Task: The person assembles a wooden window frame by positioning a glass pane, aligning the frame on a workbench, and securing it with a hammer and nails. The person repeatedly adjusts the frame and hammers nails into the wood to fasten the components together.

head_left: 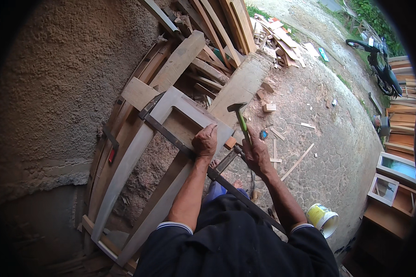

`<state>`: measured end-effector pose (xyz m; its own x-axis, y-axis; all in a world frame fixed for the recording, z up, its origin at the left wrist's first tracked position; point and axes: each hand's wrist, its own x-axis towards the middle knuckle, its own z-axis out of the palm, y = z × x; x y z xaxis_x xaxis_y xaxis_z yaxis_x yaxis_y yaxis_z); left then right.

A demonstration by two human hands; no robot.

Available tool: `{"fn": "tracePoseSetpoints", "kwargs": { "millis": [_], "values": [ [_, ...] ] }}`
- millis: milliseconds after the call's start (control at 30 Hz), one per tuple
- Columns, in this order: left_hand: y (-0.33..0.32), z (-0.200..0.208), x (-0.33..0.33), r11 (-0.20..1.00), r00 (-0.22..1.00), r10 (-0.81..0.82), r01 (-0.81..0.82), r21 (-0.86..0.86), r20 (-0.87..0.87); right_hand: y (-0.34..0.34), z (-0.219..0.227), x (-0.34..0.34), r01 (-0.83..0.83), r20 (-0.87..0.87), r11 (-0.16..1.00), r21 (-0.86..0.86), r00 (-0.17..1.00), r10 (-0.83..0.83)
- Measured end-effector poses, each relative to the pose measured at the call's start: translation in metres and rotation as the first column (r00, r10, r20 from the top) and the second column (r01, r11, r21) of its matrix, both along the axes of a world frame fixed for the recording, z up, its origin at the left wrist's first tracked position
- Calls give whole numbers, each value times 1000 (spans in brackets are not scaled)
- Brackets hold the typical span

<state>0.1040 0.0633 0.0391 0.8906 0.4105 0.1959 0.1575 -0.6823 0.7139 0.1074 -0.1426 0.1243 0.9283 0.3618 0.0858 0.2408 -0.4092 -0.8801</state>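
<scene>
A hammer (241,121) with a green handle and dark head is gripped in my right hand (259,157), its head pointing up and away from me. My left hand (205,141) is closed over the near end of a pale wooden frame (171,99); whatever its fingers hold is hidden. Across the frame runs a long dark metal bar clamp (171,138), passing below my left hand. The clamp's screw end (238,150) lies beside my right hand. A small reddish wood block (230,143) sits at the frame's edge, between my hands.
Stacked boards (212,32) lean at the far side, with a scrap heap (282,39) beyond. A wide plank (242,85) extends past the frame. A rough wall (69,83) rises on the left. To the right are a white bucket (329,223), wood offcuts (298,161) and a motorcycle (381,67).
</scene>
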Motion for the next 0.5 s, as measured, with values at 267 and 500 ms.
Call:
{"fn": "tracePoseSetpoints", "kwargs": {
  "millis": [267,500],
  "values": [
    [0,-3,0,1000,1000,8,-8,-1,21,4,-13,-20,-203,21,907,-369,974,227],
    [-1,0,-1,1000,1000,4,-5,21,29,7,-9,-16,-254,-66,821,-511,964,257]
  ]
}}
